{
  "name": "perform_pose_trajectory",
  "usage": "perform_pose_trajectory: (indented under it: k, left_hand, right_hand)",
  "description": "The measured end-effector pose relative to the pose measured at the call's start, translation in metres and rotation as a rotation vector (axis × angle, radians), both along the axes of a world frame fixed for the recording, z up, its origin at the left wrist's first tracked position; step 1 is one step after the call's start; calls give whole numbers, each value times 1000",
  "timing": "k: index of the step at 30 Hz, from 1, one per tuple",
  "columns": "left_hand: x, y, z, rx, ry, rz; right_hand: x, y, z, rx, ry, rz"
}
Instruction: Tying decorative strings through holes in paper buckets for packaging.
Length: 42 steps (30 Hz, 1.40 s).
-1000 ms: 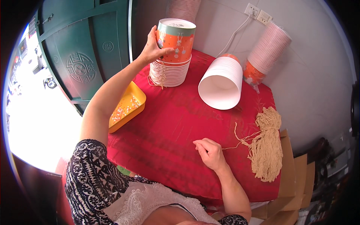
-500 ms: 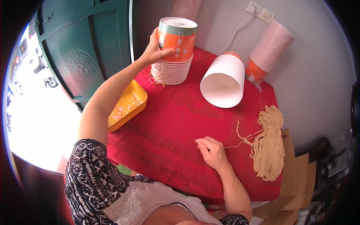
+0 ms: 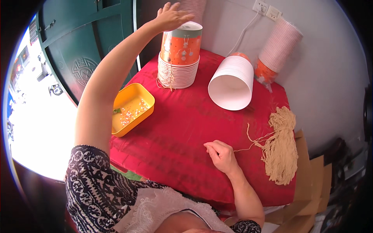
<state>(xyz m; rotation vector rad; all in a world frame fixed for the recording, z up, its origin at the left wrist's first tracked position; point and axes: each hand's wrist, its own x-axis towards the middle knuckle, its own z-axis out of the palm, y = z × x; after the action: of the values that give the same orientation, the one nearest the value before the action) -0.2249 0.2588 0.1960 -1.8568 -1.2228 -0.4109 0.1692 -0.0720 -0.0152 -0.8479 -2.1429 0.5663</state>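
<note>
On the far side of the table stands an upside-down stack of paper buckets (image 3: pixel 181 50), orange and green above with white rims nested below. Strands of beige string (image 3: pixel 166 75) hang down its left side. Over the stack's top edge is my left hand (image 3: pixel 173 17), open, fingers spread and holding nothing. My right hand (image 3: pixel 220 155) rests closed on the red tablecloth near the front. A thin beige strand runs to it from a tied bundle of string (image 3: pixel 281 145) at the right; its end is hidden by the closed fingers.
A white-lined bucket stack (image 3: pixel 230 87) lies on its side, mouth toward me. A yellow tray (image 3: pixel 136 123) holding small bits stands at left. Wrapped bucket stacks (image 3: pixel 280 46) lean against the grey wall; another (image 3: pixel 194 9) stands behind. Cardboard boxes (image 3: pixel 311 182) sit beyond the table's right edge.
My left hand has let go of the bucket stack's side and risen over its top, fingers spreading. The right hand stays closed in nearly the same place. The view has shifted slightly.
</note>
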Motion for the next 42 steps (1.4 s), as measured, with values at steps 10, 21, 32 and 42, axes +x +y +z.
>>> perform_pose_trajectory:
  k: [10,21,32,42]
  left_hand:
    - [88,-19,11,-863,-317,-138]
    - [105,-7,10,-740,-87,-70]
    - [122,-70,-13,433,-578,-364]
    - [212,-135,-150,190,-1136,-533]
  right_hand:
    - [2,-4,2,-90,17,-65]
    - [8,-2,9,-26,-13,-88]
    - [8,-1,-8,9,32,-45]
    - [4,-2,-6,-21,73,-70]
